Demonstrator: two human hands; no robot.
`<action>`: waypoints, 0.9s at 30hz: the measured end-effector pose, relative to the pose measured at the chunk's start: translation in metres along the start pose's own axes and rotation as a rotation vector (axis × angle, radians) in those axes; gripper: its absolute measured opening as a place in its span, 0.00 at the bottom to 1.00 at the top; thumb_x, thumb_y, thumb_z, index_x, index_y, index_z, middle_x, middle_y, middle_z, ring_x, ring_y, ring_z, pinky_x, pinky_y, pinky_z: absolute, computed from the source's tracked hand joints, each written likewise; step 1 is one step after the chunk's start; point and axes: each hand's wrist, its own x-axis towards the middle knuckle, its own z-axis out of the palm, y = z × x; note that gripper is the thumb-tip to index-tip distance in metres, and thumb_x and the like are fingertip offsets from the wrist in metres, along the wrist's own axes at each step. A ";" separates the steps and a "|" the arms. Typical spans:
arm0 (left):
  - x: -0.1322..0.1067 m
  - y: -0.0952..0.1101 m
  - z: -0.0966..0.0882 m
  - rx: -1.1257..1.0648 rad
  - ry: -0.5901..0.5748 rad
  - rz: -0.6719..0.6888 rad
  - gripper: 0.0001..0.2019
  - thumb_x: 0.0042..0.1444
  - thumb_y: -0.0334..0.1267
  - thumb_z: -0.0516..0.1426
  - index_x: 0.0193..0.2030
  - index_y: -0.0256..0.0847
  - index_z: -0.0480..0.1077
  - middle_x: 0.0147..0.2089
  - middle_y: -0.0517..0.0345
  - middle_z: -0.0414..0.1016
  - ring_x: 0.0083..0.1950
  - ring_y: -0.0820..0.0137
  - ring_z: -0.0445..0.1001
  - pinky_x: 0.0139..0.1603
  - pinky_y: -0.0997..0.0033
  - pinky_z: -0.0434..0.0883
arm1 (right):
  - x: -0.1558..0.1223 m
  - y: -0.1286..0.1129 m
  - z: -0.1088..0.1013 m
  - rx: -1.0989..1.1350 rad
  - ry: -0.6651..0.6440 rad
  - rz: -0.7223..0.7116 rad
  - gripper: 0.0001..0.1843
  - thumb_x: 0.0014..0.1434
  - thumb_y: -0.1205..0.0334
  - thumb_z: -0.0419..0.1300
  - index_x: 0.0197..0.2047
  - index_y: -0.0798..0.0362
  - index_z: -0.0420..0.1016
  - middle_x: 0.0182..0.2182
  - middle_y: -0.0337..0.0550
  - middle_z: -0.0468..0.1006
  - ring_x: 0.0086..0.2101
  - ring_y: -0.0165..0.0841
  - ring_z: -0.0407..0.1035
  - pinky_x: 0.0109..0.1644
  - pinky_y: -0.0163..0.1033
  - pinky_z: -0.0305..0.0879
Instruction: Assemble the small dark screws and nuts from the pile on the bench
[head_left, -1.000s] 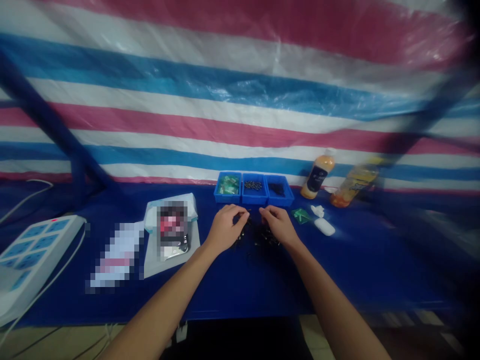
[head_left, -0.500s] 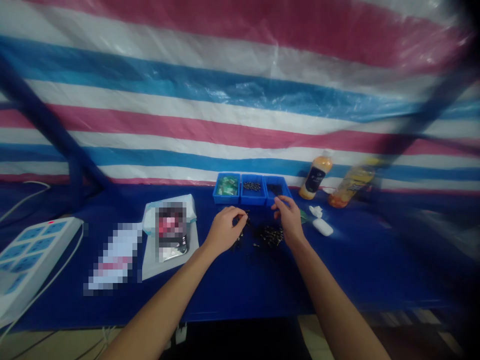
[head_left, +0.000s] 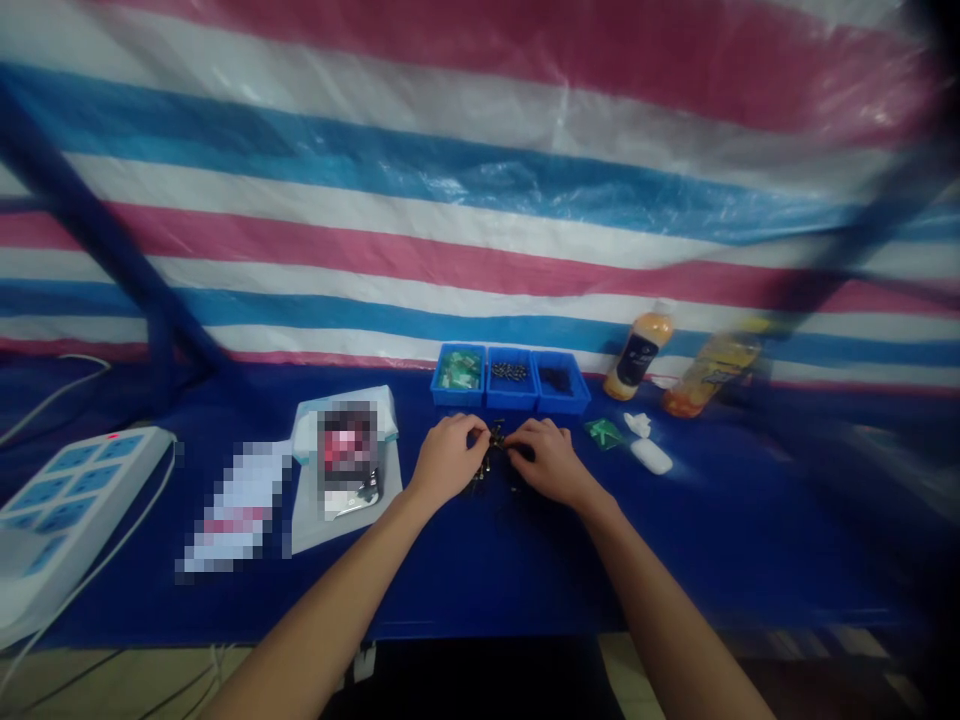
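My left hand point(head_left: 452, 457) and my right hand point(head_left: 553, 460) meet over the blue table, fingertips pinched close together. Between them is a small dark part point(head_left: 496, 438), too small to name. Both hands appear closed on it or on pieces of it. Small dark and metallic pieces point(head_left: 480, 478) lie under the left fingertips. My right hand covers most of another pile of them. Just beyond the hands stand three blue bins: one with green-and-white pieces point(head_left: 460, 371), one with small metallic parts point(head_left: 510, 371), one with black parts point(head_left: 556, 379).
Right of my hands lie a green packet point(head_left: 603, 433), crumpled tissue point(head_left: 637, 425) and a white rounded case point(head_left: 651, 456). Two drink bottles point(head_left: 639, 355) stand behind. At left are a power strip point(head_left: 71, 510), a blurred-out paper point(head_left: 236, 510) and a white package point(head_left: 304, 520).
My right hand has come from the black-parts bin down and left to meet my left hand. The left hand stays nearly in place. The green packet is now uncovered.
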 end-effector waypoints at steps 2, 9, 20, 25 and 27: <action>-0.001 -0.001 0.001 0.041 -0.022 -0.031 0.06 0.61 0.38 0.55 0.38 0.44 0.74 0.38 0.58 0.76 0.41 0.63 0.72 0.43 0.63 0.65 | -0.001 -0.003 0.003 -0.050 -0.041 -0.042 0.10 0.61 0.61 0.58 0.42 0.42 0.79 0.41 0.41 0.76 0.42 0.36 0.62 0.45 0.44 0.49; -0.002 -0.002 0.003 0.055 -0.043 -0.041 0.06 0.60 0.38 0.56 0.39 0.44 0.74 0.38 0.56 0.76 0.41 0.62 0.72 0.43 0.63 0.65 | -0.002 -0.003 0.012 -0.129 -0.052 -0.071 0.07 0.62 0.59 0.59 0.39 0.43 0.79 0.42 0.41 0.74 0.44 0.37 0.60 0.45 0.45 0.48; 0.000 0.008 -0.005 -0.090 -0.088 0.090 0.16 0.67 0.46 0.47 0.40 0.44 0.74 0.39 0.56 0.75 0.44 0.63 0.70 0.47 0.62 0.65 | 0.003 -0.002 0.004 0.259 0.122 -0.046 0.06 0.64 0.62 0.56 0.43 0.47 0.74 0.38 0.39 0.78 0.39 0.34 0.69 0.48 0.42 0.58; -0.001 0.010 -0.005 -0.113 -0.118 0.147 0.17 0.68 0.44 0.46 0.38 0.42 0.73 0.36 0.56 0.74 0.41 0.64 0.69 0.45 0.63 0.64 | 0.004 -0.004 0.005 0.497 0.173 -0.062 0.06 0.62 0.60 0.59 0.41 0.48 0.75 0.37 0.38 0.78 0.38 0.32 0.71 0.45 0.38 0.63; 0.000 0.009 -0.005 -0.119 -0.113 0.156 0.17 0.68 0.44 0.46 0.37 0.42 0.72 0.36 0.56 0.74 0.41 0.64 0.69 0.45 0.63 0.64 | 0.005 -0.005 0.005 0.549 0.195 -0.046 0.06 0.61 0.59 0.59 0.41 0.49 0.75 0.37 0.39 0.78 0.38 0.32 0.71 0.46 0.38 0.64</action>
